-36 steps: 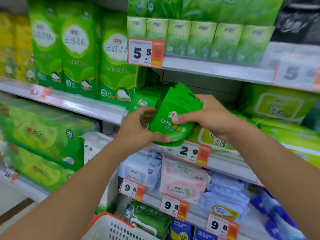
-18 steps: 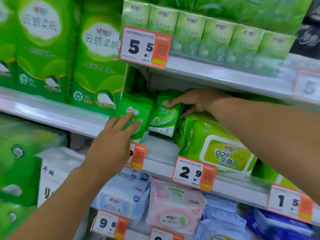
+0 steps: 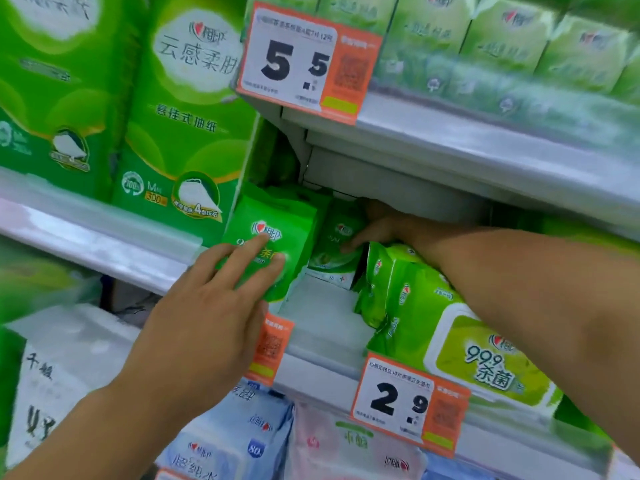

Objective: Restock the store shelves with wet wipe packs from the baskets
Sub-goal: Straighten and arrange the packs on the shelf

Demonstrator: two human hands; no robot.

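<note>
A: Start closest to us. What is the left hand (image 3: 204, 313) up to?

B: Its fingers are straight and spread, laid flat against the face of the front wipe pack (image 3: 273, 244) at the left of the shelf (image 3: 322, 327). I'd say it is steadying that standing row so nothing tips forward while the other hand works.

A: And the big pack on the right?

B: The large wipe pack (image 3: 450, 327) lies near the shelf edge, above the 2.9 price tag (image 3: 408, 403). The right forearm passes over it.

A: Further in?

B: The right hand (image 3: 377, 230) reaches deep under the upper shelf (image 3: 450, 140), fingers on a small wipe pack (image 3: 336, 244) standing behind a bare patch of shelf. It looks like it is pushing the pack upright toward the back. Whether the fingers curl round it or only press it, I cannot tell; the hand is partly hidden.

A: How does this compare with half a second ago?

B: The camera has come closer. The right hand has gone deeper, and the small pack with it. The left hand lay on the front pack then too, fingers flat as now.
</note>
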